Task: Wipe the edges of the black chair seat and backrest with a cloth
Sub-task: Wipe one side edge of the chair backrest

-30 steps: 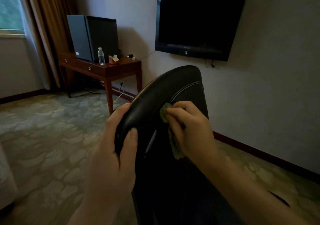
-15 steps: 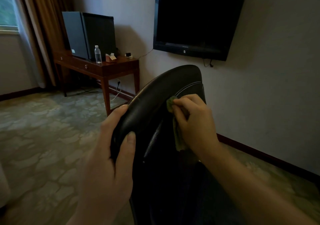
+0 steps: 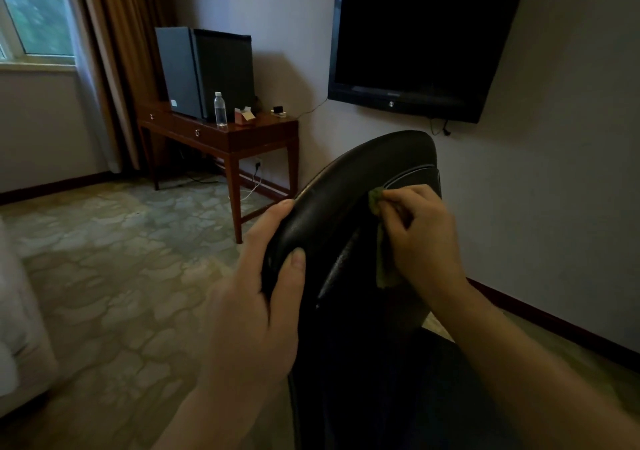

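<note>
Looking at one glossy black leather chair backrest (image 3: pixel 346 207), rounded along the top with a pale stitched seam, front and centre near the wall. Counting one crumpled green cloth (image 3: pixel 382 266), pinched in the curled right hand (image 3: pixel 422 238) and pressed against that seam, loose end hanging down. Two hands total, left hand (image 3: pixel 256 311) wrapped over the top rim, plus one clear plastic bottle (image 3: pixel 220 109) on one dark wooden desk (image 3: pixel 242 137).

Right hand (image 3: pixel 426 238) with green cloth (image 3: pixel 376 200) now higher along backrest (image 3: pixel 346 186) edge seam, nearer top corner than 1 s ago.
</note>
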The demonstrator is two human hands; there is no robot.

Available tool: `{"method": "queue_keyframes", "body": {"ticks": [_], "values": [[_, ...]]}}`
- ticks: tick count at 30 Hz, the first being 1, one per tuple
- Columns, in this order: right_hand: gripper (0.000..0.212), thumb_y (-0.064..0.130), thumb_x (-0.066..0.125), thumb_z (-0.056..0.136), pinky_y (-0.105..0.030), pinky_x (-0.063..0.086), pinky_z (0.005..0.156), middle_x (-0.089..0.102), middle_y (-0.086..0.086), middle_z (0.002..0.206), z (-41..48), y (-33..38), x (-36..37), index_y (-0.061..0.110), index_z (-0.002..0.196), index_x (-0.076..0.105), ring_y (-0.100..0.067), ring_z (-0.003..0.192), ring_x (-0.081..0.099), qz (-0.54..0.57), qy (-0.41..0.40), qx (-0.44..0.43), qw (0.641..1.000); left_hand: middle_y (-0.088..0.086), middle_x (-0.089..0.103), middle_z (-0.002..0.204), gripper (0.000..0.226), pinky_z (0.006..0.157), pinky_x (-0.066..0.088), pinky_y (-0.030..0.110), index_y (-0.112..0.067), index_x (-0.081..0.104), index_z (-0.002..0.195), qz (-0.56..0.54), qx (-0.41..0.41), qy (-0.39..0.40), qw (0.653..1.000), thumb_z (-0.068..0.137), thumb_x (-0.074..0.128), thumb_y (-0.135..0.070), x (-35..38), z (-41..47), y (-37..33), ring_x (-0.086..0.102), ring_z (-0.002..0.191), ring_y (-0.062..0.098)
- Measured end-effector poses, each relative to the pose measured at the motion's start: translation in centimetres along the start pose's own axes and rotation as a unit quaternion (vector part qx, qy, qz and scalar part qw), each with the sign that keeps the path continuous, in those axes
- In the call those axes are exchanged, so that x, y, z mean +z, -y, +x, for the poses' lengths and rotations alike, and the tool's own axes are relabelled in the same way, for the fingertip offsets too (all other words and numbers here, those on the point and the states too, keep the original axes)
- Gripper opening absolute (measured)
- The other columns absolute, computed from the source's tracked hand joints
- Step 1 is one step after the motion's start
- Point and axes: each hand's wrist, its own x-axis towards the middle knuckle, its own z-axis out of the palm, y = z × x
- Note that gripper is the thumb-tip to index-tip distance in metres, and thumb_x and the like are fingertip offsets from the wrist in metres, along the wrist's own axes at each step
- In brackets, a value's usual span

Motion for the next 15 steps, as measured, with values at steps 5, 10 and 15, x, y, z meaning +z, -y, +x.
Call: {"method": "queue_keyframes", "body": {"ticks": [5, 10, 15], "values": [[0.021, 0.026, 0.056, 0.092, -0.006, 0.044, 0.085, 0.05, 0.019, 0.104, -2.5, 0.5, 0.4, 0.023, 0.111, 0.063, 0.011, 0.096, 0.052, 0.036, 0.003, -0.064, 0.997, -0.03, 0.058, 0.11, 0.043, 0.058, 0.055, 0.027, -0.039, 0.044, 0.14, -0.018, -0.008, 0.001, 1.0, 0.097, 0.039, -0.043, 0.2, 0.6, 0.6, 0.065, 0.087, 0.008], [0.021, 0.021, 0.057, 0.095, -0.003, 0.041, 0.083, 0.051, 0.012, 0.108, -0.7, -1.0, 0.3, 0.013, 0.112, 0.066, 0.013, 0.092, 0.049, -0.008, 0.006, -0.063, 0.998, -0.037, 0.054, 0.111, 0.043, 0.062, 0.052, 0.01, -0.039, 0.04, 0.141, -0.012, -0.004, 0.01, 1.0, 0.098, 0.038, -0.043, 0.5, 1.1, 0.9, 0.062, 0.09, 0.002], [0.019, 0.017, 0.059, 0.097, 0.001, 0.037, 0.078, 0.055, 0.005, 0.105, 1.9, -2.0, -0.1, 0.012, 0.114, 0.067, 0.009, 0.085, 0.047, -0.025, 0.001, 0.003, 1.0, -0.021, 0.059, 0.107, 0.04, 0.058, 0.052, 0.012, -0.039, 0.04, 0.141, -0.008, -0.007, 0.017, 1.0, 0.101, 0.041, -0.039, 0.6, 1.7, 1.2, 0.064, 0.084, 0.003]]}}
